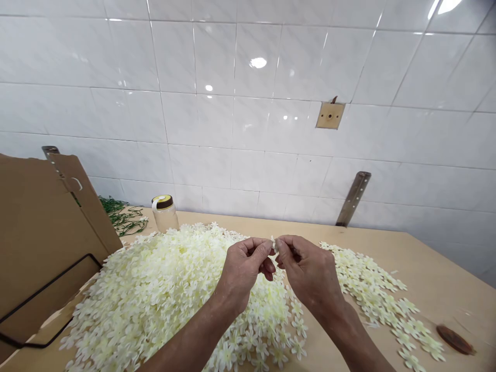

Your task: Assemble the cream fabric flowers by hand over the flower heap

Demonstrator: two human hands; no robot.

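Over the table, my left hand (pixel 248 261) and my right hand (pixel 306 263) meet fingertip to fingertip. Between their pinched thumbs and forefingers is a small white artificial flower (pixel 274 245), mostly covered by the fingers. Below and to the left of my hands spreads a large heap of pale yellow-white artificial flowers (pixel 166 289). A smaller, flatter spread of the same flowers (pixel 368 284) lies to the right, beyond my right wrist.
A cardboard box (pixel 46 232) and a black metal frame (pixel 42 289) stand at the left. Green stems (pixel 127 219) lie behind the heap, beside a clear jar (pixel 166 217) with a brown-yellow lid. A brown oval object (pixel 455 339) lies on the wooden table (pixel 411 258) at right. A tiled wall rises behind.
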